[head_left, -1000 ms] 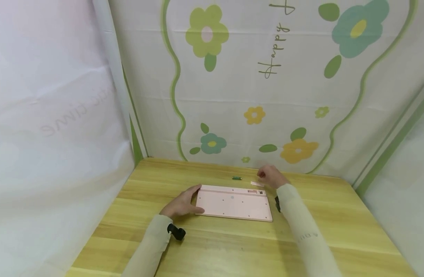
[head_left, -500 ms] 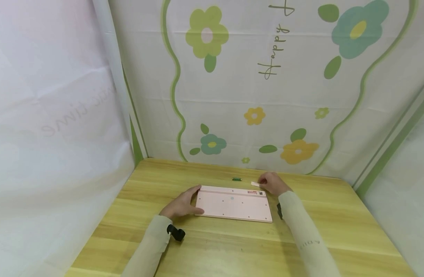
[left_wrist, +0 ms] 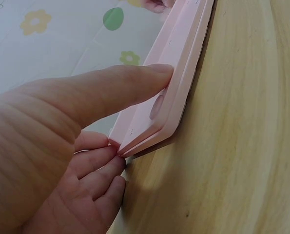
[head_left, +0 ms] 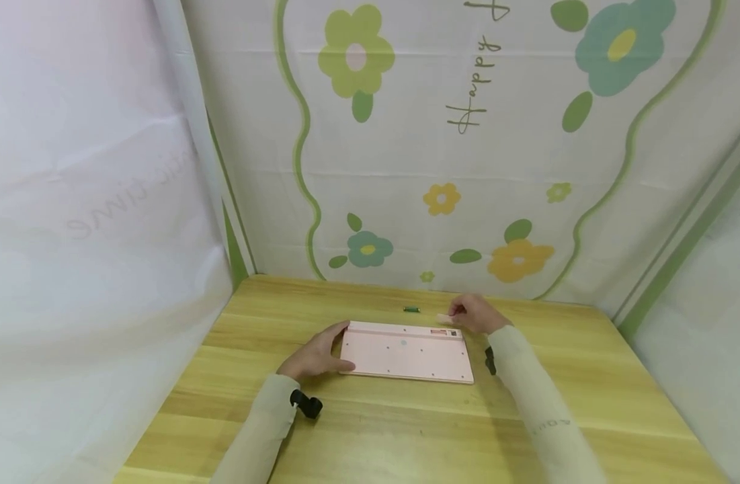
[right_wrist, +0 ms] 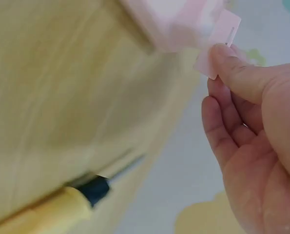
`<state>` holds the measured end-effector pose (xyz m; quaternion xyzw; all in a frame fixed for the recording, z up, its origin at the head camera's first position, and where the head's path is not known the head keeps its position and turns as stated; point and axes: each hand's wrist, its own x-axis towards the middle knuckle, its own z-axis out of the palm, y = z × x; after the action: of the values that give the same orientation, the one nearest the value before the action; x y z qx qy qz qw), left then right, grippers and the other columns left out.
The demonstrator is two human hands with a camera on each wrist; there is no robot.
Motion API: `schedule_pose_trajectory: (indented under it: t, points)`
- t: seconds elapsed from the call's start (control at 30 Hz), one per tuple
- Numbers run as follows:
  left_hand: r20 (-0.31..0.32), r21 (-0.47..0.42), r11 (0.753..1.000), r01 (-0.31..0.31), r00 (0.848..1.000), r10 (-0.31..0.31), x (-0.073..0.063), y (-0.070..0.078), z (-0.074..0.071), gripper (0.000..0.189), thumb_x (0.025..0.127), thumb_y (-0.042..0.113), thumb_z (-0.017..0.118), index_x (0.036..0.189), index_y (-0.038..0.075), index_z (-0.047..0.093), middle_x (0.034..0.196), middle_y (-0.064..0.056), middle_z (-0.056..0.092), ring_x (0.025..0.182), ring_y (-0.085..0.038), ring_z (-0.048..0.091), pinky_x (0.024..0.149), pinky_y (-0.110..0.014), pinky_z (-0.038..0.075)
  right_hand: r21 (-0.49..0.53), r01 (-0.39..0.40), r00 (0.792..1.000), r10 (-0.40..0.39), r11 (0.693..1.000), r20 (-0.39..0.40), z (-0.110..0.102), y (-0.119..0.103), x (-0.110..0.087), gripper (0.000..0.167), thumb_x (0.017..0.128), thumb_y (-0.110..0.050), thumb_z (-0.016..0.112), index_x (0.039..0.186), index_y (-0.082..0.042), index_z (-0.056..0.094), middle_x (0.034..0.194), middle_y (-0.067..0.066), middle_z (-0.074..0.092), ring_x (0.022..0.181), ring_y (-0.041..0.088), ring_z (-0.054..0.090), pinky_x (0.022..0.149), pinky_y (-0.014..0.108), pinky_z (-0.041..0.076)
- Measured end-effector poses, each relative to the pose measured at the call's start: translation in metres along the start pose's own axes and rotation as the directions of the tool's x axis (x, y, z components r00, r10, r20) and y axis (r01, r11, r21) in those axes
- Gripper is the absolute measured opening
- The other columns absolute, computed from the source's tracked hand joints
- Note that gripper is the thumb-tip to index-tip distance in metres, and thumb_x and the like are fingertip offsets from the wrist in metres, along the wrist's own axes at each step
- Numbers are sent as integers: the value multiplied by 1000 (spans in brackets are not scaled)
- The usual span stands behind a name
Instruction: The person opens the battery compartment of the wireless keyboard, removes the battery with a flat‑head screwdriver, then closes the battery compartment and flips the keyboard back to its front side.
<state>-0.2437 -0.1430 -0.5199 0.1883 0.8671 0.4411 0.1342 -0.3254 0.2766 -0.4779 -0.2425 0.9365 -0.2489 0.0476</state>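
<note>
A pink keyboard (head_left: 370, 356) lies face down on the wooden table, its screw-dotted back up and a small battery slot (head_left: 439, 332) exposed near the far right corner. My left hand (head_left: 317, 355) grips the keyboard's left end, thumb on the near edge and fingers at the far corner, as the left wrist view confirms. Between thumb and fingers my right hand (head_left: 477, 314) pinches a thin pink battery cover (right_wrist: 228, 27), just beyond that slot. Behind the keyboard lies a green battery (head_left: 411, 310).
A yellow-handled screwdriver (right_wrist: 57, 212) appears at lower left in the right wrist view; the right forearm hides it in the head view. Printed cloth (head_left: 400, 154) stands along the table's back edge, with white cloth (head_left: 91, 269) at the left.
My right hand has come down to the pink battery cover, which lay on the table beside it, and now pinches it. The left hand and keyboard have stayed in place.
</note>
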Motion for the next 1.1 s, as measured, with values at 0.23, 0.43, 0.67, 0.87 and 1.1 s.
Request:
schedule_pose_trajectory:
  t: [0.23, 0.43, 0.67, 0.87, 1.1]
  points:
    - [-19, 2, 1000, 25, 1000, -25, -2, -1, -2, 103, 87, 29, 89, 168, 9, 28, 174, -13, 29, 162, -37, 26, 131, -58, 27, -5, 56, 998, -56, 998, 25, -14, -24, -2, 11, 97, 6, 68, 94, -1, 76, 92, 9, 74, 84, 16, 64, 76, 30, 58]
    - [-11, 13, 1000, 21, 1000, -21, -2, 1, -3, 103, 87, 29, 89, 168, 9, 28, 175, -14, 28, 163, -37, 25, 132, -57, 26, 19, 36, 998, -37, 999, 57, -9, -27, -9, 12, 100, 6, 65, 96, -1, 74, 93, 9, 72, 84, 19, 61, 73, 27, 53]
    - [-14, 5, 1000, 17, 1000, -17, -2, 2, -3, 103, 87, 28, 89, 168, 8, 28, 174, -14, 29, 163, -37, 25, 132, -57, 26, 41, 59, 997, -60, 997, 37, 3, -24, -14, 10, 99, 7, 65, 95, 1, 72, 90, 12, 71, 81, 20, 58, 70, 25, 50]
    - [-7, 10, 1000, 11, 1000, -11, 0, 1, -1, 103, 87, 28, 89, 167, 7, 28, 174, -15, 29, 162, -39, 26, 131, -58, 27, 60, 68, 997, -69, 996, 26, 10, -23, -18, 8, 99, 7, 66, 95, 2, 72, 90, 13, 69, 80, 19, 56, 68, 22, 47]
    - [-8, 9, 1000, 17, 1000, -17, 0, 2, 0, 102, 87, 27, 89, 167, 8, 29, 174, -15, 30, 162, -39, 26, 131, -59, 27, 84, 70, 997, -73, 994, 39, 11, -21, -20, 8, 101, 5, 65, 97, 2, 71, 89, 11, 67, 77, 15, 53, 66, 22, 45]
